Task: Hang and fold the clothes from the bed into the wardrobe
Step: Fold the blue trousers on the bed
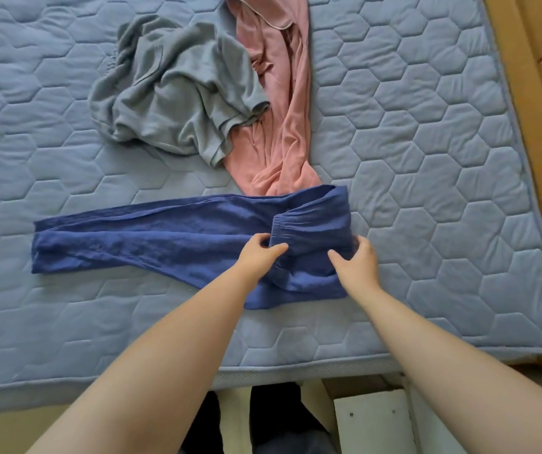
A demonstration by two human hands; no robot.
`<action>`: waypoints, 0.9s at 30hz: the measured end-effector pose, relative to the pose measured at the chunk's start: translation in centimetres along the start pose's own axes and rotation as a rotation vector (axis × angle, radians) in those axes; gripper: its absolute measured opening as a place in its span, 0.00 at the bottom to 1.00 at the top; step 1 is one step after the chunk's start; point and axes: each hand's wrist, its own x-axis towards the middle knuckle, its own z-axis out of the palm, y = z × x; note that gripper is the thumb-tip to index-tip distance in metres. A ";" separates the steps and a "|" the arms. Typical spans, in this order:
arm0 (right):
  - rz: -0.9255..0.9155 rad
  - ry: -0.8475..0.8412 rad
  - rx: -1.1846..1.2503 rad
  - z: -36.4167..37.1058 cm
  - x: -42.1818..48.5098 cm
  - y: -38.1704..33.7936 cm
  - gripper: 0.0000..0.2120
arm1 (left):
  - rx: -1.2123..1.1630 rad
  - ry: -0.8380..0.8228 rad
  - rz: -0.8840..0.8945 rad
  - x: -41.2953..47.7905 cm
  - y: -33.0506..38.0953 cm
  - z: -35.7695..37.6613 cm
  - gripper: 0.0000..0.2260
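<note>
Blue trousers (165,237) on bed (427,158), judged soft, light, limp. Firmer elastic waistband pinched by left grip (261,253); folded edge held by right grip (358,263).

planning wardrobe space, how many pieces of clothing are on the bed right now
3: dark blue crinkled trousers spread out nearest; crumpled grey garment farther back; long pink garment partly under it. Others may lie out of frame.
</note>
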 end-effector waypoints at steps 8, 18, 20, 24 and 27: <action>0.171 -0.081 0.109 -0.3 2.0 -0.3 0.07 | 0.154 -0.002 -0.170 0.4 -1.0 1.0 0.12; -0.093 0.185 -0.054 2.1 -4.0 -5.3 0.08 | -0.052 -0.027 -0.052 -1.5 -3.0 -3.5 0.06; -0.143 0.214 -0.030 3.5 -5.4 -6.6 0.06 | -0.096 -0.018 -0.048 -1.9 -3.7 -5.4 0.08; -0.161 0.303 -0.074 6.1 -6.5 -8.1 0.11 | -0.166 0.113 -0.049 -3.0 -5.9 -10.4 0.11; -0.022 0.409 -0.150 5.4 -4.9 -6.5 0.11 | -0.103 0.249 -0.042 -3.5 -8.3 -14.8 0.13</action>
